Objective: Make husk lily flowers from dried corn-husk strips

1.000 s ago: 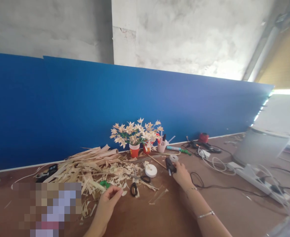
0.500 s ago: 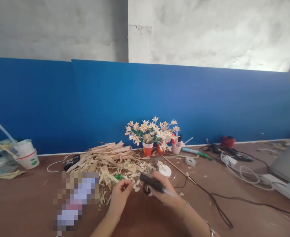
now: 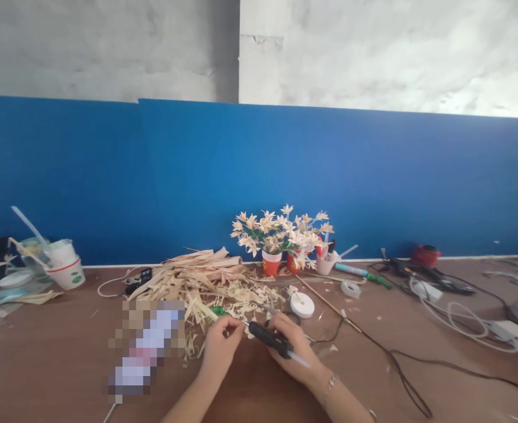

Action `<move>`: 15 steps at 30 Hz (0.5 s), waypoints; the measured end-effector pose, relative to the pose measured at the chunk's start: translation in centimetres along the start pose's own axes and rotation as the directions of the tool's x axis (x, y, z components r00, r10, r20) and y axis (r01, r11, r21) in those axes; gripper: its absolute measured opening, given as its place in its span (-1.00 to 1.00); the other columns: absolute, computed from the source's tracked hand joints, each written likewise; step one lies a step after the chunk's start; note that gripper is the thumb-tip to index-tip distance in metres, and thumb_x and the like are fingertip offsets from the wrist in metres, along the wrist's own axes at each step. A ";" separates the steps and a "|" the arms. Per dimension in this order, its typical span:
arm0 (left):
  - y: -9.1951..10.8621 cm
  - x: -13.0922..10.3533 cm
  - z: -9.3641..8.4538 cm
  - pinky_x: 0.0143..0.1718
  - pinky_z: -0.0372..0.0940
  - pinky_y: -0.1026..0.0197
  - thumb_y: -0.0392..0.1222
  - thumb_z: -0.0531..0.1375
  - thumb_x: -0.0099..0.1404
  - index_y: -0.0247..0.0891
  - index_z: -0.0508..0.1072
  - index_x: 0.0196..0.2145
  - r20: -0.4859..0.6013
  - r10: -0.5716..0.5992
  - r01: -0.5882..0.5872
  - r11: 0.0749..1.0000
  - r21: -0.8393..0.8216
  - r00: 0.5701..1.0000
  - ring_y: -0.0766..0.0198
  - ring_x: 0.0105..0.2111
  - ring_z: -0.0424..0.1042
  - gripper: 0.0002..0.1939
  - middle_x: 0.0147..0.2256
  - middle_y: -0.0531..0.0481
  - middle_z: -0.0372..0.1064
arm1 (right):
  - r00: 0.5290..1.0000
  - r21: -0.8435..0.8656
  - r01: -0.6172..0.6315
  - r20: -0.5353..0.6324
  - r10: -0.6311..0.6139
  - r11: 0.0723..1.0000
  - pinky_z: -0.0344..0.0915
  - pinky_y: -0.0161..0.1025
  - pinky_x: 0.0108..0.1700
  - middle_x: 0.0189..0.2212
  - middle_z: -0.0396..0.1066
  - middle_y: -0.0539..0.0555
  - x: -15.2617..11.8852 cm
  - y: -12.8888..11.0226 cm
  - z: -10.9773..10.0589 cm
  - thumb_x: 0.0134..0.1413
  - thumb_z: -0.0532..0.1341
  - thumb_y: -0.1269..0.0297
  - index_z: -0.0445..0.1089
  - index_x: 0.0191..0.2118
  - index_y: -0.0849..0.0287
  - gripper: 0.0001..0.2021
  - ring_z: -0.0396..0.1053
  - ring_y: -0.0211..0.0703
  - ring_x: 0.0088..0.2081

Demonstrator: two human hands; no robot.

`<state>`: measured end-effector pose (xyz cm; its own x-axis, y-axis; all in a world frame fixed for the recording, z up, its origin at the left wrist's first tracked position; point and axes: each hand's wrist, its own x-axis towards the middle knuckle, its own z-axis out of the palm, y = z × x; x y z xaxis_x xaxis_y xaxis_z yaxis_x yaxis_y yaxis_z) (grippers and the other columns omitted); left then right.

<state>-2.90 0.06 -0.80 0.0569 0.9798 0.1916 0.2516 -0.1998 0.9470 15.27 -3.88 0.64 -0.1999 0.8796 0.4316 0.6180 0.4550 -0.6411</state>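
Observation:
My right hand (image 3: 290,348) is wrapped round a black hot glue gun (image 3: 265,338), a whitish glue stick poking from its rear end. The gun's nozzle points left and comes close to the fingertips of my left hand (image 3: 224,341). Those fingers are pinched together; whatever small piece they hold is too small to make out. Just behind the left hand lies a bit of green material (image 3: 218,311), in front of a heap of dried pale husk strips (image 3: 197,282). A round white disc (image 3: 302,305) rests beyond the right hand.
Pale flowers stand in red paper cups (image 3: 271,264) against the blue partition (image 3: 188,176). A tape roll (image 3: 350,288) and a thin stick (image 3: 324,301) lie to the right, with black cable (image 3: 400,367) beyond. A blurred-out rectangle (image 3: 146,349) lies left; a white cup (image 3: 68,275) stands farther left.
The glue gun has turned and moved so its nozzle now meets the area at my left fingertips. The whole view has shifted slightly; my left hand stays pinched.

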 end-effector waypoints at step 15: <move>0.0 0.0 0.0 -0.47 0.16 0.28 -0.08 0.16 0.03 -0.27 0.43 -0.58 0.000 -0.042 0.042 0.999 0.012 0.999 0.29 -0.56 0.26 -0.79 -0.60 0.06 0.34 | 1.000 -0.018 -0.010 0.012 0.010 1.000 0.12 -0.35 -0.35 -0.44 0.25 -0.01 -0.1 0.5 0.4 -0.22 0.11 0.56 0.20 -0.48 0.15 -0.84 0.23 -0.20 -0.37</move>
<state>-2.88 0.02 -0.78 0.0467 0.9873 0.1516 0.2653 -0.1586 0.9510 15.28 -3.62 -0.01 -0.2025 0.8857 0.4178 0.6335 0.4439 -0.6338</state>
